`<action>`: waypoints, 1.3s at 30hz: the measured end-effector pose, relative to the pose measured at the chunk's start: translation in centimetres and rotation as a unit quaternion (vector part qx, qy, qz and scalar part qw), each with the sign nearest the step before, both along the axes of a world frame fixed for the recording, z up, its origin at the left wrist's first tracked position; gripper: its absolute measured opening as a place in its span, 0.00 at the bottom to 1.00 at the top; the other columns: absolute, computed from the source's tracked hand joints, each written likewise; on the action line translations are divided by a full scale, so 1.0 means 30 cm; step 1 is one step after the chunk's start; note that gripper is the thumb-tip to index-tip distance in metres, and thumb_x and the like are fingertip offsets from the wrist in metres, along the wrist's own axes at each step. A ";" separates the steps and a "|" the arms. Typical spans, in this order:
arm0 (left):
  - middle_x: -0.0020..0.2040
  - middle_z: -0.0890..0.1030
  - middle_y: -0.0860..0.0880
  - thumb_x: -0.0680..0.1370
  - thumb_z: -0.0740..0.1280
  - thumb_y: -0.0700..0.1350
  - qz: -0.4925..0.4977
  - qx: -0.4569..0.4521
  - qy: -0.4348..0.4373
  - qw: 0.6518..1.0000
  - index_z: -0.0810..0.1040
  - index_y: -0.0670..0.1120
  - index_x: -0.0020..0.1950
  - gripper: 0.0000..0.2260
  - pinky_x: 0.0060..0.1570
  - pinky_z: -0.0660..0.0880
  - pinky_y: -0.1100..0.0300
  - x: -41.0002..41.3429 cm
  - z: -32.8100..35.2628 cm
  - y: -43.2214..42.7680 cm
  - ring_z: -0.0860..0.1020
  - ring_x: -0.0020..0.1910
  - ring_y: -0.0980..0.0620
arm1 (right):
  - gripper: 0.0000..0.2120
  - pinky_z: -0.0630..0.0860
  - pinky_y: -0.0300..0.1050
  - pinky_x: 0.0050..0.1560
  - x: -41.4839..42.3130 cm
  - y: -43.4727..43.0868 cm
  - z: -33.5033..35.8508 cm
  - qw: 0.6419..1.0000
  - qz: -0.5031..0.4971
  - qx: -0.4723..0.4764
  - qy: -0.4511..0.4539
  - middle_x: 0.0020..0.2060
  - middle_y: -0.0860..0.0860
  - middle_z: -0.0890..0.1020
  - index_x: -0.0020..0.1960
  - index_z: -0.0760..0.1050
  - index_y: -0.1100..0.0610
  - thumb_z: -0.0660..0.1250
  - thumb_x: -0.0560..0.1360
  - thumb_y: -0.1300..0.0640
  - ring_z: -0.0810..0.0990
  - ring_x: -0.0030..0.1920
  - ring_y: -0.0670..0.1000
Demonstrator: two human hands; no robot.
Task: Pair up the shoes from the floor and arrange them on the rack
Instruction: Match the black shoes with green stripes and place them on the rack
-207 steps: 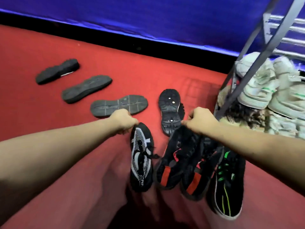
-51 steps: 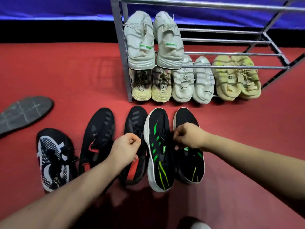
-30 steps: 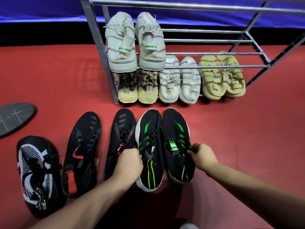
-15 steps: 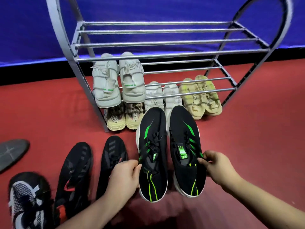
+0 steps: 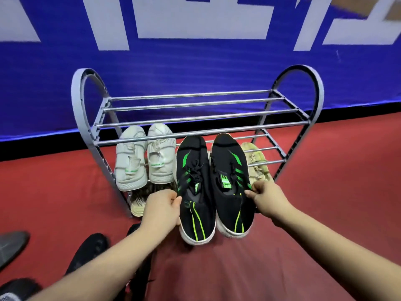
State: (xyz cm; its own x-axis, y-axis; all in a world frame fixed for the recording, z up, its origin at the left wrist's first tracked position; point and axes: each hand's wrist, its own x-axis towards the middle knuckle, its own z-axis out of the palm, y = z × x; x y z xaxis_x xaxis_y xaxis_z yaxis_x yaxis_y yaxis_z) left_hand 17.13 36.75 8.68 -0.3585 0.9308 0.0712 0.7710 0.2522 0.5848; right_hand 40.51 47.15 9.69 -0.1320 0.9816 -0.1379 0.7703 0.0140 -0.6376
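The left hand (image 5: 161,208) pinches the inner edge of the left black-and-green shoe (image 5: 193,161). The right hand (image 5: 268,197) pinches the outer edge of the right black-and-green shoe (image 5: 227,161). Both hands are clamped on their shoes, held side by side and touching, toes toward 12 o'clock and overlapping a front rail of the rack (image 5: 195,119); whether they touch it I cannot tell.

The rack stands at 12 o'clock on the red floor (image 5: 336,192), against a blue banner (image 5: 195,61). On a lower tier, at 10 o'clock from the held shoes, sits a white pair (image 5: 130,166), toes inward. Under it a beige shoe (image 5: 138,203) shows, partly hidden. At 2 o'clock a yellowish shoe (image 5: 256,164) lies on a low tier.

At 7 o'clock a black shoe (image 5: 86,255) lies on the floor, and at 8 o'clock a grey sole (image 5: 10,246).
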 end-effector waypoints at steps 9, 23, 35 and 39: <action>0.36 0.82 0.38 0.76 0.64 0.43 0.072 -0.026 0.028 0.997 0.65 0.44 0.28 0.18 0.41 0.72 0.54 0.008 0.040 0.218 0.79 0.42 0.40 | 0.19 0.63 0.42 0.39 -0.082 0.221 0.016 0.998 0.020 0.003 -0.053 0.26 0.50 0.67 0.29 0.62 0.56 0.65 0.76 0.56 0.70 0.37 0.55; 0.54 0.81 0.39 0.78 0.60 0.38 0.143 -0.089 0.078 0.983 0.79 0.37 0.54 0.10 0.53 0.72 0.55 0.020 0.025 0.511 0.78 0.56 0.40 | 0.14 0.73 0.46 0.48 -0.152 0.515 -0.020 0.997 0.023 -0.011 -0.076 0.52 0.62 0.80 0.58 0.76 0.63 0.59 0.79 0.56 0.79 0.54 0.61; 0.29 0.78 0.43 0.76 0.62 0.50 0.148 -0.101 -0.058 0.982 0.72 0.41 0.36 0.14 0.29 0.73 0.60 0.059 -0.038 0.400 0.81 0.29 0.48 | 0.19 0.65 0.41 0.29 -0.134 0.509 -0.074 0.998 0.018 0.011 -0.062 0.30 0.56 0.78 0.38 0.76 0.64 0.66 0.74 0.47 0.75 0.35 0.57; 0.15 0.72 0.49 0.78 0.60 0.48 0.181 -0.119 -0.126 0.968 0.74 0.41 0.39 0.12 0.20 0.69 0.67 0.068 -0.024 0.422 0.75 0.18 0.55 | 0.16 0.62 0.42 0.29 -0.147 0.490 -0.077 0.997 0.007 0.001 -0.082 0.30 0.54 0.74 0.38 0.74 0.62 0.65 0.75 0.49 0.75 0.39 0.58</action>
State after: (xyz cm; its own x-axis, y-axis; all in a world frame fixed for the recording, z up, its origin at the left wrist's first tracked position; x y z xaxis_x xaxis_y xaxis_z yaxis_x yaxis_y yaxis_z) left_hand 19.17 49.41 7.95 -0.6420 0.7203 -0.2627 0.4470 0.6300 0.6350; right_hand 36.10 61.86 7.37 -0.1220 0.9800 -0.1571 0.8641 0.0270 -0.5026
